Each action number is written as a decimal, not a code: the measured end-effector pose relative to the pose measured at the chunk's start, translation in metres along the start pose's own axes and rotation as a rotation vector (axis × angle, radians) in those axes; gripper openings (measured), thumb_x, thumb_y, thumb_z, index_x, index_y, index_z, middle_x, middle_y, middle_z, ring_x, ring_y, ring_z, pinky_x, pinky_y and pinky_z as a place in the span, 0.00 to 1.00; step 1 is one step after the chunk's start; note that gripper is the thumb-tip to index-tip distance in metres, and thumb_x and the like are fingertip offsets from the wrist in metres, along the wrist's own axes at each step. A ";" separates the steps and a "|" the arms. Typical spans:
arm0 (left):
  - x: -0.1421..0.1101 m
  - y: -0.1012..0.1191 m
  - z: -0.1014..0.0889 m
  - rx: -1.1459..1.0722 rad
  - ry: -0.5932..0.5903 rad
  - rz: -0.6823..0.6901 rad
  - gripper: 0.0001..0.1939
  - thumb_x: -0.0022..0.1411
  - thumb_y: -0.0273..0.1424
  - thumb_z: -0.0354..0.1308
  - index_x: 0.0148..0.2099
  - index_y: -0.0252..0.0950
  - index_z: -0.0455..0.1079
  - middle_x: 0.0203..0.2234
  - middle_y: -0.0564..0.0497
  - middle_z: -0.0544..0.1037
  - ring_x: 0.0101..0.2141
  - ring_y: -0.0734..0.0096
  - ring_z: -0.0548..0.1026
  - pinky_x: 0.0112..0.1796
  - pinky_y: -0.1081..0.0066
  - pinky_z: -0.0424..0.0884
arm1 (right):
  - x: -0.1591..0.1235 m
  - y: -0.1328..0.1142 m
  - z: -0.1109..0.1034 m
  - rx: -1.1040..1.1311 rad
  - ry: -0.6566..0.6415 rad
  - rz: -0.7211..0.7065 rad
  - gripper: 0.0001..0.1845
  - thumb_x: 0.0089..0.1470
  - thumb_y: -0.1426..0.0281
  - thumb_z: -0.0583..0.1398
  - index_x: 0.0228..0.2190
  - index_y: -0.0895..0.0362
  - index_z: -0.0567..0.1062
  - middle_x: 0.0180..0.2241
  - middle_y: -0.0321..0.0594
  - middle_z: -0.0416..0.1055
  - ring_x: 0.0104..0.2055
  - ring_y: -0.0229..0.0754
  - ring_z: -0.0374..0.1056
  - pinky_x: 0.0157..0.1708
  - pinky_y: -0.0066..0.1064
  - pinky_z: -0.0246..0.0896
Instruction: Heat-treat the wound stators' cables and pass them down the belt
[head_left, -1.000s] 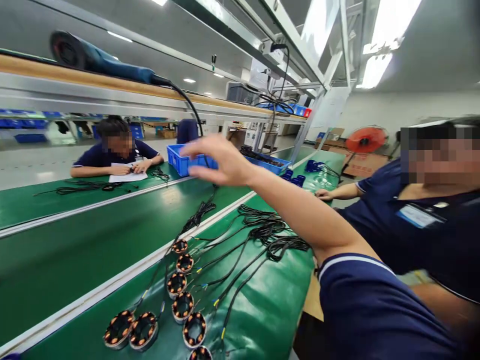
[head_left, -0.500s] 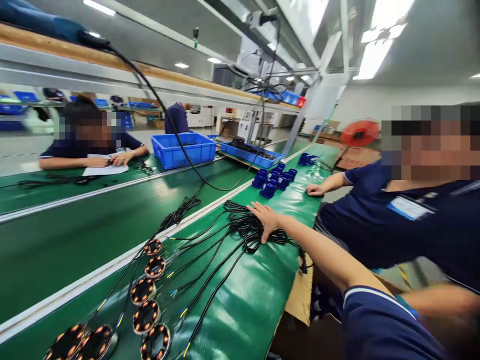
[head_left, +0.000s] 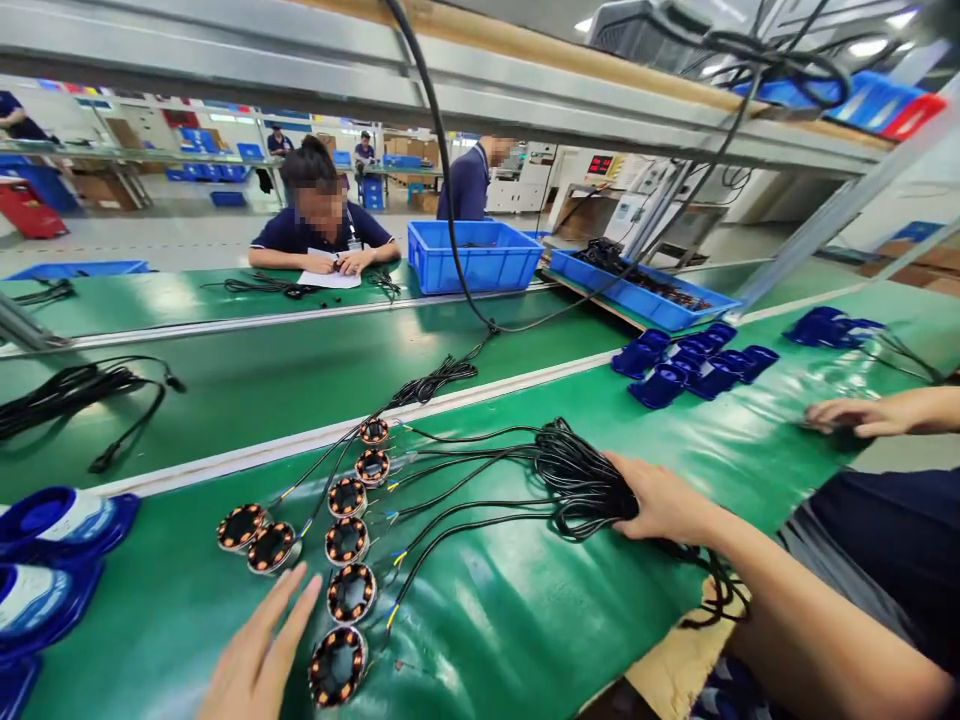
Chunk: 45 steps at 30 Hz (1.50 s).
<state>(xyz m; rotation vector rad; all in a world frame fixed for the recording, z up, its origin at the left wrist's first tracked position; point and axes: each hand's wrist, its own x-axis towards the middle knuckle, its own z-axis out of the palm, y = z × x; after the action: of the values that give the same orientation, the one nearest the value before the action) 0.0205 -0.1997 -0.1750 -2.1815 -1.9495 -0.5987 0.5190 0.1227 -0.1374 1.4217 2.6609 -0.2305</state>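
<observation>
My right hand (head_left: 656, 505) is closed around a bundle of black power cables (head_left: 577, 475) on the green bench; its fingertips are partly hidden behind the coils. Thin cable ends with stripped yellow and blue wires fan out leftward from the bundle. They stop beside a column of ring-shaped motor stators (head_left: 350, 592) with copper windings. Down at the lower left, my left hand (head_left: 262, 650) is open, fingers stretched, just left of the stators and holding nothing. Two more stators (head_left: 271, 547) lie beyond its fingertips, their cables running to a coiled bunch (head_left: 431, 380).
Blue plastic housings (head_left: 690, 365) stand at the right, others (head_left: 52, 530) at the left edge. Beyond are a blue bin (head_left: 476, 258) and a parts tray (head_left: 637, 290). A cable (head_left: 450, 200) hangs from the shelf. A co-worker's hand (head_left: 855, 415) rests at right; another person sits opposite.
My view has swung left and down. My right hand went from lying spread on the cables to gripping them, and the bundle is more gathered. My left hand has come into view.
</observation>
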 end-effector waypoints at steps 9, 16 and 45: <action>0.017 0.009 0.011 -0.060 -0.244 -0.062 0.59 0.56 0.51 0.66 0.76 0.40 0.36 0.72 0.38 0.46 0.64 0.45 0.64 0.55 0.55 0.74 | -0.072 0.023 -0.021 -0.112 0.192 0.113 0.41 0.47 0.63 0.66 0.61 0.57 0.63 0.42 0.49 0.75 0.43 0.58 0.74 0.40 0.43 0.69; 0.043 0.009 0.038 -0.206 -0.211 -0.043 0.69 0.49 0.59 0.67 0.76 0.38 0.28 0.72 0.35 0.47 0.67 0.37 0.56 0.61 0.42 0.65 | -0.092 0.036 -0.053 -0.206 0.249 0.141 0.42 0.47 0.62 0.67 0.61 0.58 0.63 0.37 0.45 0.75 0.38 0.55 0.75 0.37 0.39 0.69; 0.156 0.132 0.052 -0.260 -0.185 0.042 0.44 0.59 0.51 0.66 0.71 0.48 0.52 0.67 0.40 0.62 0.61 0.45 0.69 0.55 0.43 0.75 | 0.029 0.009 -0.072 -0.107 0.552 -0.227 0.20 0.65 0.61 0.58 0.56 0.54 0.71 0.51 0.49 0.74 0.52 0.56 0.68 0.53 0.46 0.59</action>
<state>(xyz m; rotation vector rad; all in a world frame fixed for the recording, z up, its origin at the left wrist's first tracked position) 0.1710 -0.0558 -0.1422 -2.5098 -2.0059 -0.7024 0.5082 0.1648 -0.0728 1.2951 3.2097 0.3333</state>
